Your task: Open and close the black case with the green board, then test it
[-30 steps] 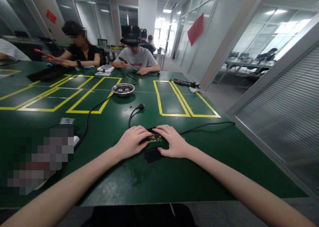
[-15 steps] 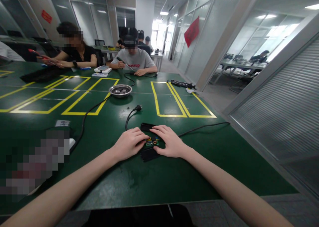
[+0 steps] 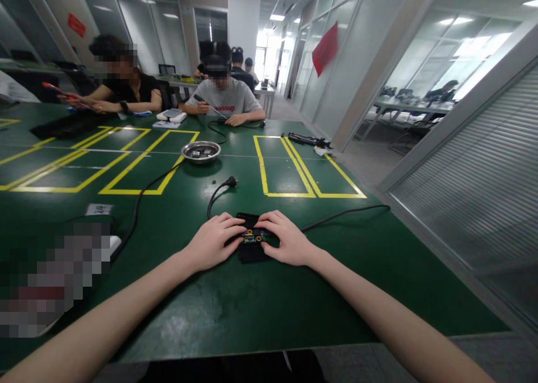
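Note:
A small green circuit board (image 3: 253,237) with copper-coloured ring coils lies between my hands, low over the table. A black plastic casing half (image 3: 247,217) shows just beyond it, and another black casing half (image 3: 252,254) sits on its near side. My left hand (image 3: 215,240) is closed at the board's left end, fingertips and thumb on its edge. From the right, my right hand (image 3: 288,239) curves round the same parts, fingers at the far casing half and thumb by the near one. My fingers partly hide the board's ends.
A black power plug (image 3: 231,182) on a cord lies beyond my left hand, and a cable (image 3: 348,210) runs off right. A metal bowl (image 3: 200,152) holds small parts. Yellow tape (image 3: 290,195) marks the green table. Two people work across it. A blurred-out item lies left.
The near casing half has come up against the board and lies straighter. My right thumb has shifted up beside the board. The view has turned slightly.

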The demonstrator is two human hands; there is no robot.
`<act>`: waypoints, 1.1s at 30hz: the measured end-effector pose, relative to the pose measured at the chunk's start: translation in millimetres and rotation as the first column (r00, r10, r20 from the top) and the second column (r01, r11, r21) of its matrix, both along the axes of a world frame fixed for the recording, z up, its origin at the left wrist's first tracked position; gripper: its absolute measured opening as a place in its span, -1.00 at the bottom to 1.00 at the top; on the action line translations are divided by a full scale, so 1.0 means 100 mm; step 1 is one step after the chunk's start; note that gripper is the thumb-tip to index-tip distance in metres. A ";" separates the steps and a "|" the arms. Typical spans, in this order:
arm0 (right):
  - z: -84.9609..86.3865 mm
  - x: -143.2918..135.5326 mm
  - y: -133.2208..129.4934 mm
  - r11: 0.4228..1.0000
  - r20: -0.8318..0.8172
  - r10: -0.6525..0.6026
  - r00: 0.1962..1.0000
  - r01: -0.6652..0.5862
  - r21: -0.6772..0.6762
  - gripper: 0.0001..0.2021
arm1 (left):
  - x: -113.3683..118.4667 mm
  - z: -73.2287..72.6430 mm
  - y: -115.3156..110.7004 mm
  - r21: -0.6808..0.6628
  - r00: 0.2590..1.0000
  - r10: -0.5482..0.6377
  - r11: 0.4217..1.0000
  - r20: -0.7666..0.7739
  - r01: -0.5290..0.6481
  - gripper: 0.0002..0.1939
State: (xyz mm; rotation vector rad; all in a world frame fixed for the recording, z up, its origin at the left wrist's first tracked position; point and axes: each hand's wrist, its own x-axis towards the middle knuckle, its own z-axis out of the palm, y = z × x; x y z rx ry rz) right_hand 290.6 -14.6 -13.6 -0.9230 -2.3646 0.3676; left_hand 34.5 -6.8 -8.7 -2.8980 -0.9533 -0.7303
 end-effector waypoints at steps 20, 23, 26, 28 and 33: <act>-0.07 0.01 0.04 0.990 0.041 -0.140 0.989 0.139 0.025 -0.52 | -0.02 -0.09 0.11 -0.083 0.984 -0.026 0.996 0.175 0.041 -0.80; -0.07 -0.02 0.03 0.987 0.094 -0.159 0.983 0.156 0.033 -0.51 | -0.02 -0.11 0.12 -0.100 0.984 0.011 0.995 0.176 0.007 -0.76; -0.06 -0.05 0.02 0.986 0.119 -0.161 0.980 0.156 0.051 -0.49 | 0.00 -0.13 0.12 -0.113 0.986 0.028 0.994 0.166 -0.009 -0.72; -0.04 -0.08 0.01 0.985 0.127 -0.167 0.978 0.161 0.058 -0.49 | 0.00 -0.13 0.12 -0.125 0.986 0.023 0.992 0.166 -0.002 -0.72; -0.01 -0.15 -0.03 0.974 0.155 -0.227 0.961 0.221 0.056 -0.49 | 0.03 -0.06 0.08 -0.179 0.987 0.035 0.984 0.157 -0.006 -0.65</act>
